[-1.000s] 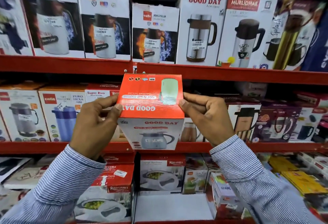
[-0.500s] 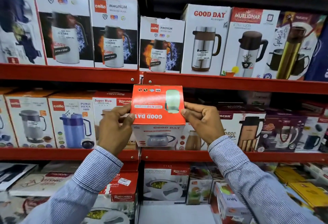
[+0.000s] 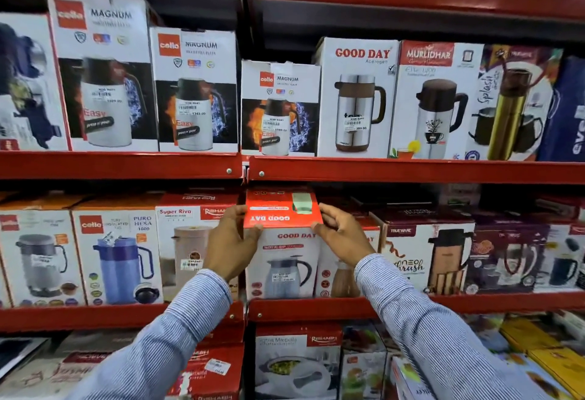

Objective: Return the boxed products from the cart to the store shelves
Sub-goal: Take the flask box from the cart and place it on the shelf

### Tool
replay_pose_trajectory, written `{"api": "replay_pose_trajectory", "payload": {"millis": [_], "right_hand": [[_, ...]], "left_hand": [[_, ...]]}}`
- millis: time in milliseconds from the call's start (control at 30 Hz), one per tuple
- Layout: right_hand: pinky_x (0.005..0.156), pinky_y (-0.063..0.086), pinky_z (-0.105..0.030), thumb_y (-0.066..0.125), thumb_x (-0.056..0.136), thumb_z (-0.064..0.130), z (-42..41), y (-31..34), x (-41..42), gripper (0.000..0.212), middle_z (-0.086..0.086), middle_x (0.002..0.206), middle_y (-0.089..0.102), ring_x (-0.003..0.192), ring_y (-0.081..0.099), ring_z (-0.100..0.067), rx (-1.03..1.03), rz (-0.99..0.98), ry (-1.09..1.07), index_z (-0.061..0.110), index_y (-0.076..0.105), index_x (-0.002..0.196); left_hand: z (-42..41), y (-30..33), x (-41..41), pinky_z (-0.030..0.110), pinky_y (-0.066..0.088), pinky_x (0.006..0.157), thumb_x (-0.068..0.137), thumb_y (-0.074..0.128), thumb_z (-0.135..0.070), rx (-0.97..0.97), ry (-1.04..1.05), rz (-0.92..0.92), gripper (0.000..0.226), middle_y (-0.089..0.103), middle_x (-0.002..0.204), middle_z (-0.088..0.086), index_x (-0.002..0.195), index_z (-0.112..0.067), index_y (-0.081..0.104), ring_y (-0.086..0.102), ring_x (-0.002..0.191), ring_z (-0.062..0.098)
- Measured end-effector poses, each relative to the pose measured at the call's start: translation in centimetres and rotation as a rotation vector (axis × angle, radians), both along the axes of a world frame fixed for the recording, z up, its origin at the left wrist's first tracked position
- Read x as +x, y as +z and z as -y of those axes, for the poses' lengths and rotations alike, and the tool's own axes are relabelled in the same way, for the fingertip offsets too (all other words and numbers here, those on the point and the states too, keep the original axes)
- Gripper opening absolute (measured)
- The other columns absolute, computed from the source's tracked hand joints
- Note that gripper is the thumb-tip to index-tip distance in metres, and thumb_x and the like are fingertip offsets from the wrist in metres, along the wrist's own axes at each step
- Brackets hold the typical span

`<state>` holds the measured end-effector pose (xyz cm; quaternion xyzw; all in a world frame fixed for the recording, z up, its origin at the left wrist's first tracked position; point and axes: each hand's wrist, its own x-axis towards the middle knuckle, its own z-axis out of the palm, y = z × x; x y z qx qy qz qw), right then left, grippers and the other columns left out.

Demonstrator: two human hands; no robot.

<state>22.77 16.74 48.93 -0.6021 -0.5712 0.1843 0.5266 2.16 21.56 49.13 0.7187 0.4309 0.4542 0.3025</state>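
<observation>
Middle shelf is packed: Rishabh box left, Trueware box right, only a thin dark gap overhead, seemingly.

The white Good Day Acelogen box pictures a steel jug and stands upright; touching its left side is a small Cello Magnum box; further left stand a mid-height Magnum box and a tallest Magnum box; on its right side is the Murlidhar box, then a Splash box showing a gold flask; one row below and leftward sit a Super Riva box and a Puro Hexa box; below and rightward, a Trueware box; two rows below it, a Rishabh casserole box.
</observation>
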Motion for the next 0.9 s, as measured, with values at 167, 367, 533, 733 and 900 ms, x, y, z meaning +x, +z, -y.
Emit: {"api": "replay_pose_trajectory", "payload": {"millis": [167, 367, 533, 733, 900], "right_hand": [[0.112, 0.039, -0.042, 0.066, 0.08, 0.025, -1.6, -0.2, 0.3, 0.08, 0.0, 0.145, 0.049, 0.129, 0.049, -0.016, -0.128, 0.031, 0.009, 0.024, 0.025, 0.148], [0.107, 0.036, -0.025, 0.07, 0.082, 0.024, -0.7, -0.9, 0.0, 0.091, 0.005, 0.141, 0.047, 0.122, 0.045, -0.004, -0.146, 0.171, 0.046, 0.019, 0.012, 0.151], [0.12, 0.018, -0.03, 0.061, 0.086, 0.041, 2.0, -4.0, 0.3, 0.087, 0.005, 0.161, 0.014, 0.148, 0.016, -0.013, -0.081, 0.488, -0.046, 0.025, 0.007, 0.152], [0.121, -0.002, -0.051, 0.048, 0.086, 0.05, 6.5, -11.7, 1.5, 0.089, 0.0, 0.162, -0.015, 0.149, -0.011, -0.022, -0.113, 0.844, -0.248, 0.025, -0.007, 0.151], [0.116, 0.002, -0.064, 0.047, 0.081, 0.047, 11.3, -20.6, 2.9, 0.085, -0.01, 0.162, 0.002, 0.149, 0.001, -0.035, -0.281, 0.794, -0.338, 0.017, 0.01, 0.152]], "left_hand": [[-0.4, -0.3, 2.4, 0.034, 0.04, 0.104, 0.083, 0.069, -0.031, 0.084, 0.034, -0.191, 0.07, 0.05, 0.141, 0.008, 0.141, -0.011, 0.037, 0.051, 0.126, 0.025], [-1.8, -1.7, 2.9, 0.043, 0.033, 0.116, 0.08, 0.071, -0.034, 0.105, 0.005, -0.194, 0.08, 0.033, 0.156, 0.008, 0.147, -0.017, 0.032, 0.034, 0.142, 0.025], [-0.3, -4.6, 2.6, 0.013, 0.028, 0.107, 0.082, 0.068, -0.039, 0.264, -0.014, -0.244, 0.076, 0.012, 0.163, -0.004, 0.148, -0.028, 0.031, 0.02, 0.145, 0.007], [4.2, -11.6, 2.0, 0.044, 0.015, 0.122, 0.083, 0.06, -0.048, 0.421, -0.094, -0.458, 0.081, -0.008, 0.164, -0.008, 0.15, -0.037, 0.016, 0.0, 0.152, 0.016], [8.5, -20.4, 1.4, 0.05, 0.025, 0.119, 0.08, 0.057, -0.055, 0.312, -0.219, -0.538, 0.084, -0.001, 0.165, -0.004, 0.151, -0.034, 0.016, 0.004, 0.152, 0.022]]}}
